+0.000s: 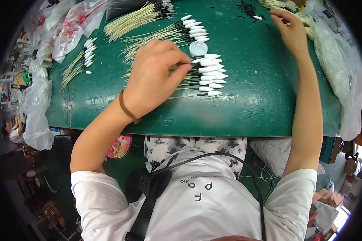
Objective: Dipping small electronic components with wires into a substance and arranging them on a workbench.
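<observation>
My left hand (159, 72), with a brown band at its wrist, is closed in a pinch over a row of thin pale wires with black sleeves and white pointed tips (211, 69). Its thumb and forefinger meet beside the row's upper tips; what they hold is too small to make out. Toward the table's far right, my right hand (291, 34) has bent fingers drawn together next to bundles of pale wires (309, 30); whatever is in them cannot be made out. A loose white tip (258, 17) lies just left of it.
A round white-rimmed lid or dish (198, 48) sits between two rows of tipped wires. Another group of tipped wires (88, 54) lies at left, a black-ended bundle (138, 18) at the back. Plastic bags (338, 68) line the green table's (245, 108) sides.
</observation>
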Motion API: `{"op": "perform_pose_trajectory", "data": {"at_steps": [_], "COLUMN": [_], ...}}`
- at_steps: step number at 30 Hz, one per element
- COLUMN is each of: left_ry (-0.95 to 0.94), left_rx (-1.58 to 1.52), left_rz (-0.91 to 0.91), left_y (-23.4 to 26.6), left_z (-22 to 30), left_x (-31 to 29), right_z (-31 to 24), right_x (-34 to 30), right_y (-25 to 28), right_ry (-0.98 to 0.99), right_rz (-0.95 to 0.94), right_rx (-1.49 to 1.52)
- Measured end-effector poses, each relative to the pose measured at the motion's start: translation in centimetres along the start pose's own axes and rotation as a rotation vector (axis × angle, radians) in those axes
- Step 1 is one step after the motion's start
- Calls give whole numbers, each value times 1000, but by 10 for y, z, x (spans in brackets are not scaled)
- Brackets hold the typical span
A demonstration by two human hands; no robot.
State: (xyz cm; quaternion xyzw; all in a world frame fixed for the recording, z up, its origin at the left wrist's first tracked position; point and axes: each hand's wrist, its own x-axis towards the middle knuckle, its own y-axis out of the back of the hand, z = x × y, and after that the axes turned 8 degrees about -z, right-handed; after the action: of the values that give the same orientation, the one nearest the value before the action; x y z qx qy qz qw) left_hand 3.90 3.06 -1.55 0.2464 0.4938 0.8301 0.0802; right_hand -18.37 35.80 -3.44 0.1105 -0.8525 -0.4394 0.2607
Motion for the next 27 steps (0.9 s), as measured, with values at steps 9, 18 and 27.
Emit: {"op": "perform_pose_trajectory", "data": {"at_steps": [9, 18, 27], "left_ry": [-49, -42, -151], "left_rx": [112, 461, 18], "left_rz": [239, 31, 227], "left_y": [20, 20, 40], "left_z": [-72, -148, -88], "left_x": [26, 55, 58], "right_z": [-12, -16, -37], "right_x": [1, 5, -3], "right_y": [-22, -30, -26], "right_ry": [264, 296, 135], "right_rz": [46, 79, 208], "right_rx": [-492, -389, 53]}}
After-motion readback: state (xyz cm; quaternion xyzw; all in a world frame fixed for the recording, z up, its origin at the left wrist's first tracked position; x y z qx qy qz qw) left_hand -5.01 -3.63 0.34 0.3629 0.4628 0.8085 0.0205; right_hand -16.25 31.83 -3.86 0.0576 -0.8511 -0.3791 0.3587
